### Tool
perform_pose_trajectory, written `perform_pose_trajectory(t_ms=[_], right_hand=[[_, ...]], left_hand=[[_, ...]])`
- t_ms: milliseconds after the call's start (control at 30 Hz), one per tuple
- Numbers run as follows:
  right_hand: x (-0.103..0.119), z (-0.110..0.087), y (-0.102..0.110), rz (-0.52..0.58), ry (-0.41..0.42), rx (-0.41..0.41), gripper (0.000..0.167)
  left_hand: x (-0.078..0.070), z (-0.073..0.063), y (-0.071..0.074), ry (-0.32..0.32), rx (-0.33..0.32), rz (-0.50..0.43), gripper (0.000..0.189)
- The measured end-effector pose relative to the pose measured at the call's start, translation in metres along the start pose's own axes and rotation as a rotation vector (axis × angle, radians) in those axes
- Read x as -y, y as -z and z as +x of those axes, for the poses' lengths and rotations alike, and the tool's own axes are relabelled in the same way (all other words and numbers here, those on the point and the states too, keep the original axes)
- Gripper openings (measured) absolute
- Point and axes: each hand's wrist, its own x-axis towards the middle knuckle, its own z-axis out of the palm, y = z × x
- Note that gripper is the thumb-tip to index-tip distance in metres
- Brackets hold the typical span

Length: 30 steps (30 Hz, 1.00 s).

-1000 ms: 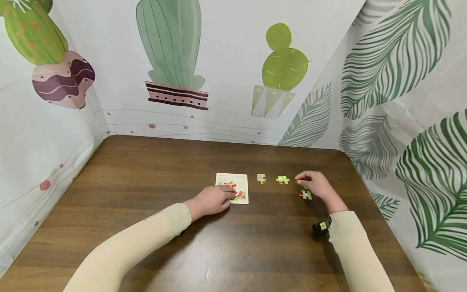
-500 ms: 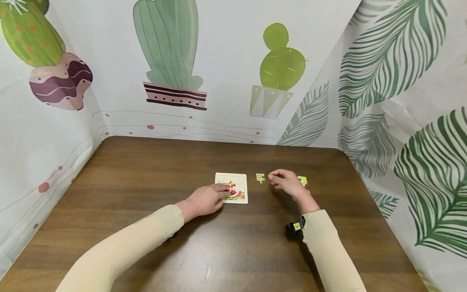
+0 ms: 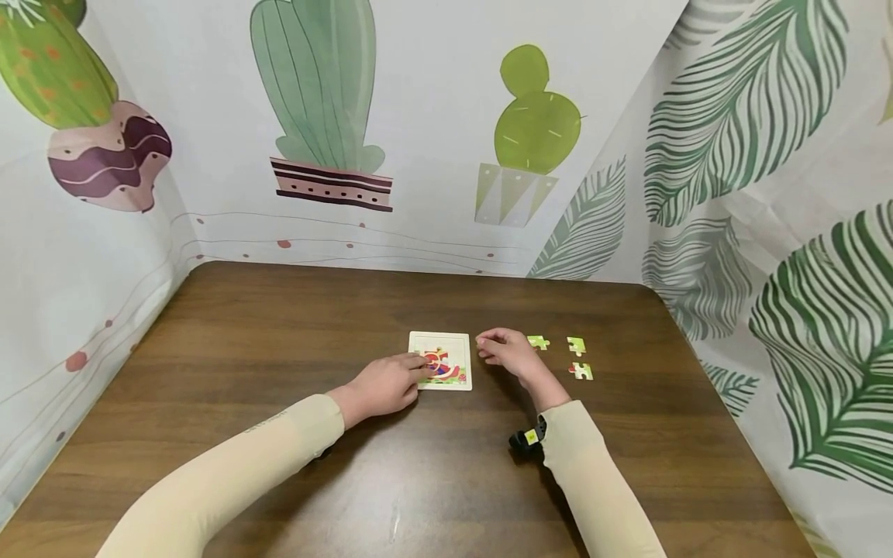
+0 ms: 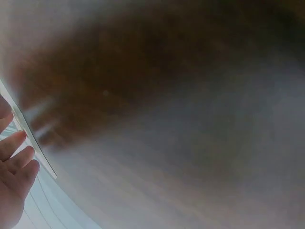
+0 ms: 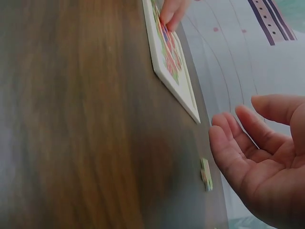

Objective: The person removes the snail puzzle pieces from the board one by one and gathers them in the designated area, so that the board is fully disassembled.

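A square jigsaw board (image 3: 465, 383) with a pale frame lies mid-table, its lower part filled with a red, blue and green picture. My left hand (image 3: 382, 385) rests at its left side, fingertips touching the picture; in the left wrist view the fingers (image 4: 21, 164) lie beside the frame's edge. Just right of the board my right hand (image 3: 512, 355) hovers with loosely bent fingers. The right wrist view shows nothing held in this hand (image 5: 267, 157). A small jigsaw piece (image 5: 206, 175) lies on the table beyond its fingertips; in the head view the hand hides it.
Right of my right hand lie three green jigsaw pieces: one near the hand (image 3: 539, 342), one farther right (image 3: 576, 346) and one with red and white below that (image 3: 580, 371). The brown table (image 3: 293, 325) meets a cactus-patterned wall cloth (image 3: 432, 155) at the back.
My right hand has moved left, from beside the far-right pieces, past the others, to near the board. My left hand has slid slightly left, exposing more of the picture.
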Motion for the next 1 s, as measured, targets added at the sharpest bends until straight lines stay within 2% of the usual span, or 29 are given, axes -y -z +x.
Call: perform_pose_trajectory(t_ms=[367, 1000], right_hand=[[0.010, 0.007, -0.025, -0.054, -0.013, 0.023, 0.031], [0.015, 0.016, -0.037, -0.194, -0.015, 0.078, 0.028]], left_hand=[[0.001, 0.000, -0.001, 0.014, 0.019, -0.015, 0.034], [-0.001, 0.003, -0.001, 0.024, 0.034, -0.004, 0.034]])
